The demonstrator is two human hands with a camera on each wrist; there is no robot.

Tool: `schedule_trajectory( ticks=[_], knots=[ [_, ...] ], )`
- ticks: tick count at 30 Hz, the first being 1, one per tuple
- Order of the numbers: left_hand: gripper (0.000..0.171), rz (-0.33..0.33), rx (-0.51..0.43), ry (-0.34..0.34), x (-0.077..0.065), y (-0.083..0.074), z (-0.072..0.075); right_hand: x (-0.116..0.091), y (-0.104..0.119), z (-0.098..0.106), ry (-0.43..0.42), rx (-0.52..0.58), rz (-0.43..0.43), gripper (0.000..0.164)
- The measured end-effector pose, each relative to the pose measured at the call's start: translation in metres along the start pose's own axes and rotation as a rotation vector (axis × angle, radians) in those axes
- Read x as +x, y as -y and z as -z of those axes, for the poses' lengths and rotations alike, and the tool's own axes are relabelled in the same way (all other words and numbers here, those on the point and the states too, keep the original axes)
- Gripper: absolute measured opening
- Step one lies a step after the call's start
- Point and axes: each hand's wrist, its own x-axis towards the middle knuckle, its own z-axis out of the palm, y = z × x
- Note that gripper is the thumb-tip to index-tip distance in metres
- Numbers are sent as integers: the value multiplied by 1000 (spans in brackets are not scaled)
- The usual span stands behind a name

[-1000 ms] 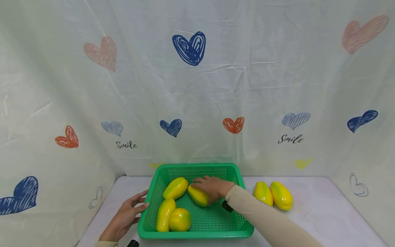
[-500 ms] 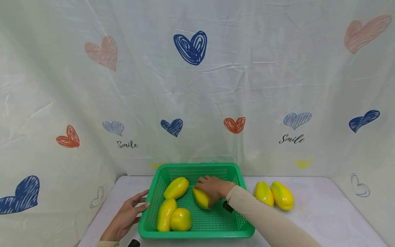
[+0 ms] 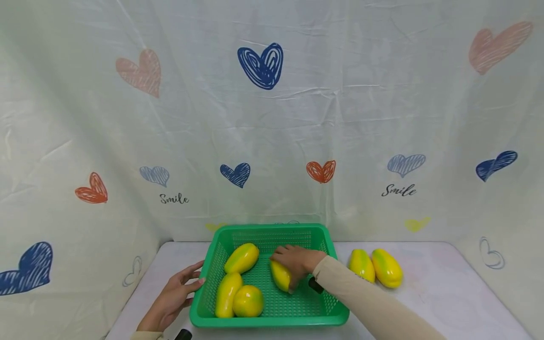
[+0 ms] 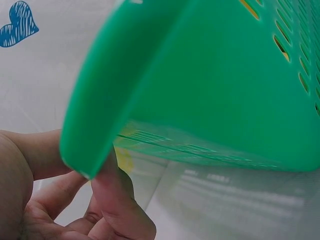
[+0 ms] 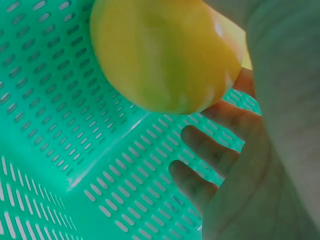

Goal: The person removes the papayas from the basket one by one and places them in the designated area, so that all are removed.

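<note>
**A:** Where is the gripped fruit (image 3: pixel 279 276)?

**B:** Inside the green basket (image 3: pixel 269 323), just off centre toward 3 o'clock. Long axis roughly 11 to 5. Contact with the mesh floor (image 3: pixel 299 303): cannot tell.

**A:** And the hands?

**B:** Right hand (image 3: pixel 297 260) pinches the fruit, fingers over the far end, thumb at the near end. Right wrist view: two fingers appear to stand off the skin. Left hand (image 3: pixel 174 292) at the basket's 9 o'clock, thumb and fingers spread apart, touching the rim.

**A:** Neighbours?

**B:** Oblong fruit (image 3: pixel 242 258) toward 10, long fruit (image 3: pixel 228 295) at 8, round-looking fruit (image 3: pixel 248 301) at 7. Gripped one sits apart from all three. Two more fruits (image 3: pixel 387 268) on the desk (image 3: pixel 442 288), beyond the basket's 3 o'clock side.

**A:** How is the step best done?

**B:** Judgement: it looks like positioning fruit within the basket. Glossy, curved skin may slip from a fingertip pinch; more finger contact would help. Keep the fruit low; let the floor take its weight before the fingers loosen. Moves toward 4 should spare the 7 o'clock neighbour a knock. Left-hand pressure light, enough to check sliding.
</note>
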Motion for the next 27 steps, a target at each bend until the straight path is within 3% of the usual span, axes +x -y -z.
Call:
schedule_trajectory(
  ticks=[10,17,27],
  knots=[
    [62,-1,0,10,2,0,-1,-25,-8,8,-93,0,40,97],
    [64,-5,9,24,4,1,2,-58,-20,24,-205,68,106,99],
    [66,7,0,45,3,1,3,-112,-47,28,-361,159,101,100]
  ],
)
